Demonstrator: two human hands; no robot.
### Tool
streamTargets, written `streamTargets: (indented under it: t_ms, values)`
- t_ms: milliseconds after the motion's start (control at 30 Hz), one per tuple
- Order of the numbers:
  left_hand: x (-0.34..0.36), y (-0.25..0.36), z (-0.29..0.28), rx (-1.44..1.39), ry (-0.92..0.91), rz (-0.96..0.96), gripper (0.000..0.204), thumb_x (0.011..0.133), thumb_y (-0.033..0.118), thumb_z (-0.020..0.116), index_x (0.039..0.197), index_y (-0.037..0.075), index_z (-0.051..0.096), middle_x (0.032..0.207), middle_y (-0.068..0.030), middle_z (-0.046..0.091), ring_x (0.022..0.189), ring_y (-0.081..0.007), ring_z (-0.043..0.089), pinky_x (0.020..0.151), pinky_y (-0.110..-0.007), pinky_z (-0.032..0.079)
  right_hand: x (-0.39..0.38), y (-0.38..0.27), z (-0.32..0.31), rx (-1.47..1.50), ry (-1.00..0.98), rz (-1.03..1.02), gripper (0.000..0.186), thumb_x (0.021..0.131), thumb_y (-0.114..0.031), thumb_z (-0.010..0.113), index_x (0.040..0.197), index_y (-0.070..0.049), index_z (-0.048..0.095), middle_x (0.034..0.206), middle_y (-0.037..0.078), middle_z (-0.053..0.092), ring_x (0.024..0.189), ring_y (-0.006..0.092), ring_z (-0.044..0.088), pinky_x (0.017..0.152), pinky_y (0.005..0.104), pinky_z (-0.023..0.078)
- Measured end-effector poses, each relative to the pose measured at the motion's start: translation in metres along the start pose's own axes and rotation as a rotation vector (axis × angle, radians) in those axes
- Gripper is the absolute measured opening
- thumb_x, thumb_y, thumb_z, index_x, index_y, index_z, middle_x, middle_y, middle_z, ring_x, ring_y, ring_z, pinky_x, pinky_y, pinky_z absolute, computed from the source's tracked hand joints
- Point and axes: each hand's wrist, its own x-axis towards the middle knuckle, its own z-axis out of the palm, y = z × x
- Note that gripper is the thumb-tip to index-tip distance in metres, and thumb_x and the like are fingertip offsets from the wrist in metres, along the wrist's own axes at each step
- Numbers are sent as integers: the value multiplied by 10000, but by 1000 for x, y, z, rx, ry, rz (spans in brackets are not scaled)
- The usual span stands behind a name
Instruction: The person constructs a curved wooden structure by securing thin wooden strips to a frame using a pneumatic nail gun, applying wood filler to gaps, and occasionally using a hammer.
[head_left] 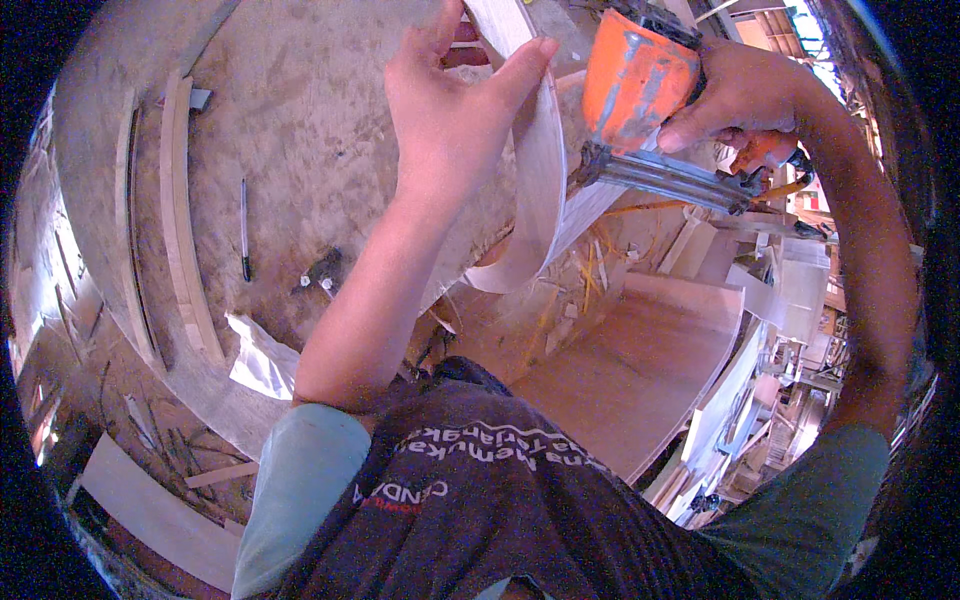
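My left hand (450,115) grips a pale, curved wooden strip (535,200) near the top of the view, thumb over its edge. My right hand (735,95) is wrapped around an orange, scuffed nail gun (640,80) with a long grey magazine. The gun's nose is at the strip's right side, just below my left thumb's level; whether it touches the wood I cannot tell. Both rest above a worn worktable surface (330,160).
Long thin wooden pieces (190,220), a pen (244,230) and crumpled white paper (260,355) lie on the left. A large curved plywood panel (630,370) is below right. Stacked boards (720,400) line the right side; scrap wood (150,490) lies at lower left.
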Motion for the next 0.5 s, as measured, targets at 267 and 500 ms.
streamTargets:
  t_ms: [267,500]
  values:
    - [-2,2,-5,-78,-72,9,618,818,200,847,1282,-127,601,964,-123,716,801,-136,689,722,-265,555,1,22,-7,24,75,-12,570,618,-371,919,1045,-69,693,715,-40,600,540,66,502,468,258,381]
    - [-3,-1,-4,-12,-71,17,723,824,212,845,1366,-145,527,974,-133,709,814,-142,683,736,-267,550,5,26,-8,-34,50,144,629,583,-307,917,1069,-7,654,756,29,648,520,94,529,441,277,419]
